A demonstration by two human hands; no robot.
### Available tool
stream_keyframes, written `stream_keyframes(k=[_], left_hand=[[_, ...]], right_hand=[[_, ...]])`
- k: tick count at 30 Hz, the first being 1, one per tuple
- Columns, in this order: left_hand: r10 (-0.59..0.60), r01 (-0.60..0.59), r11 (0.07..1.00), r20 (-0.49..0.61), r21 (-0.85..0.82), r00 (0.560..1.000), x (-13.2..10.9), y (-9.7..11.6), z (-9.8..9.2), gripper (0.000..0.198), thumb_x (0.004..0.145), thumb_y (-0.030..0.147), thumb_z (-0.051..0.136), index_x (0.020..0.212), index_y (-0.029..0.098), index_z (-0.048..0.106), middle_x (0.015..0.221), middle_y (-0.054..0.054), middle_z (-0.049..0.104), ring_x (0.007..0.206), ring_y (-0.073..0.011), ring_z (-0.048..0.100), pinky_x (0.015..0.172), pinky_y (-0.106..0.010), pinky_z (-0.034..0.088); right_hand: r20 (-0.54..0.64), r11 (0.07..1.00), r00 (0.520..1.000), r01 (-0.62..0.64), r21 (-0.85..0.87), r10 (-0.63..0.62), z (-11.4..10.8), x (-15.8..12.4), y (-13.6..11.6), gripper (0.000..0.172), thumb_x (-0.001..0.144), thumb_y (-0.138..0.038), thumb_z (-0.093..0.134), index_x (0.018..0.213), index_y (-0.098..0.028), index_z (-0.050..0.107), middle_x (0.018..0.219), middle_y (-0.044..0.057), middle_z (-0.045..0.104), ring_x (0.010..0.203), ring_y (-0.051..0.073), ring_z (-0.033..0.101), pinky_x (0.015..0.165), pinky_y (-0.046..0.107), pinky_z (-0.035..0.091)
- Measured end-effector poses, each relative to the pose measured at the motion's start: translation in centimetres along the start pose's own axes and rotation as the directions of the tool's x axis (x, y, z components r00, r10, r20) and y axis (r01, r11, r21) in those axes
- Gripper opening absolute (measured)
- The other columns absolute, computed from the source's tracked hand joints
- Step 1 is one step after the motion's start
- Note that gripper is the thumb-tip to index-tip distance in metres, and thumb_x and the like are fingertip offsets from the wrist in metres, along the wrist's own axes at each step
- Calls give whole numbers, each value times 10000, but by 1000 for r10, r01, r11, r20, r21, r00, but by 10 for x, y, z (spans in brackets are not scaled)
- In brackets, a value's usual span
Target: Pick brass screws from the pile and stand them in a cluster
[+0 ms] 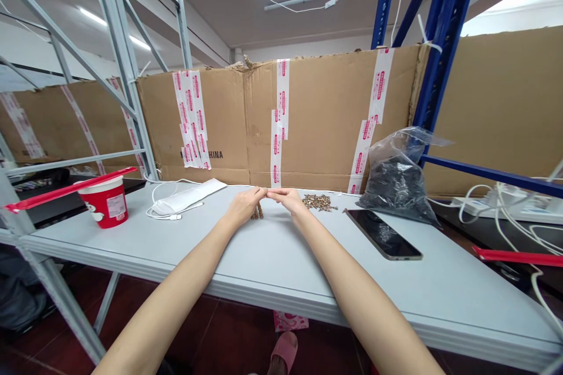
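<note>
My left hand point(245, 204) and my right hand point(288, 199) meet fingertip to fingertip above the far middle of the grey table point(281, 258). Both are closed in a pinch around something tiny that I cannot make out. A short brown string of small pieces point(257, 211) hangs or lies just under my left fingers. A loose pile of small brown pieces point(319, 202) lies on the table just right of my right hand.
A dark phone point(382, 233) lies right of the pile, behind it a clear bag of black bits point(396, 179). A red cup point(105, 202) stands at the left, a white cable and pouch point(185, 199) beside it. Cardboard point(308, 123) walls the back.
</note>
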State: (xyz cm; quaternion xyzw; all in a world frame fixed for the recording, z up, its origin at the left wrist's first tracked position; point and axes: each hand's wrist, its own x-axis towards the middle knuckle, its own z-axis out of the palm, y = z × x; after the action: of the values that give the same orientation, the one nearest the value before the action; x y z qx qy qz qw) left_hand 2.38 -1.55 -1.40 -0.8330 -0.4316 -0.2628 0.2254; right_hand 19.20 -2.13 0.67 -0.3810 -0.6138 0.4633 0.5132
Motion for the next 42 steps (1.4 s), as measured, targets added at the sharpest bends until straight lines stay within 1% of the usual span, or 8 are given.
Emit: stream_keyframes(k=[7, 13, 16, 20, 26, 30, 35, 42], left_hand=[[-15, 14, 999, 28, 31, 999, 1, 3, -4, 326, 929, 327, 210, 853, 204, 502, 741, -16, 559, 629, -137, 527, 560, -239, 331], [-14, 15, 1000, 23, -24, 1000, 2, 5, -4, 305, 923, 397, 234, 1005, 204, 457, 767, -12, 592, 638, -141, 552, 571, -236, 330], [31, -32, 999, 42, 9, 999, 2, 5, -2, 338, 932, 373, 196, 915, 197, 484, 742, -17, 585, 609, -138, 540, 554, -236, 317], [7, -8, 1000, 22, 19, 1000, 1, 2, 1, 373, 927, 399, 201, 828, 186, 491, 678, -17, 564, 577, -136, 529, 539, -234, 317], [30, -30, 1000, -41, 7, 999, 0, 0, 3, 292, 922, 389, 254, 1066, 191, 413, 793, -17, 584, 659, -138, 574, 566, -229, 367], [92, -91, 994, -11, 62, 996, 1, 1, 5, 249, 933, 308, 227, 1059, 203, 415, 850, -23, 576, 675, -133, 577, 562, -229, 375], [58, -59, 989, 17, 134, 998, 1, 3, 1, 239, 930, 300, 253, 1059, 196, 425, 837, -29, 567, 670, -131, 573, 575, -230, 380], [27, -31, 995, 45, 93, 999, 2, 7, -6, 273, 935, 301, 208, 1003, 176, 441, 756, -27, 569, 619, -145, 560, 553, -249, 366]], right_hand=[[2, 1000, 1000, -8, -15, 8, 0, 4, 7, 331, 513, -361, 703, 776, -159, 704, 838, 66, 689, 740, 136, 544, 672, 254, 368], [8, 1000, 1000, -10, 0, 10, -2, 6, 10, 323, 521, -357, 694, 777, -160, 701, 829, 60, 687, 737, 131, 541, 671, 247, 369], [22, 999, 999, -35, -5, 35, -2, 6, 10, 311, 498, -340, 706, 745, -150, 701, 775, 55, 684, 685, 118, 517, 658, 246, 364], [35, 999, 999, -39, 3, 39, -2, 3, 8, 311, 497, -345, 704, 747, -160, 703, 801, 52, 682, 705, 121, 512, 670, 248, 356], [-9, 997, 998, -59, 51, 60, -2, 1, 4, 333, 467, -358, 725, 739, -166, 709, 794, 56, 676, 703, 130, 492, 658, 263, 330], [-14, 996, 999, -41, 75, 43, -2, 2, 4, 290, 458, -347, 729, 689, -174, 708, 726, 39, 662, 670, 122, 471, 639, 261, 316], [-11, 996, 999, -43, 81, 44, -2, 2, 3, 290, 455, -349, 734, 688, -177, 708, 726, 36, 662, 669, 121, 469, 639, 261, 315], [5, 996, 1000, -28, 82, 27, 0, 3, 6, 297, 464, -345, 727, 705, -172, 705, 750, 44, 672, 673, 123, 487, 641, 264, 323]])
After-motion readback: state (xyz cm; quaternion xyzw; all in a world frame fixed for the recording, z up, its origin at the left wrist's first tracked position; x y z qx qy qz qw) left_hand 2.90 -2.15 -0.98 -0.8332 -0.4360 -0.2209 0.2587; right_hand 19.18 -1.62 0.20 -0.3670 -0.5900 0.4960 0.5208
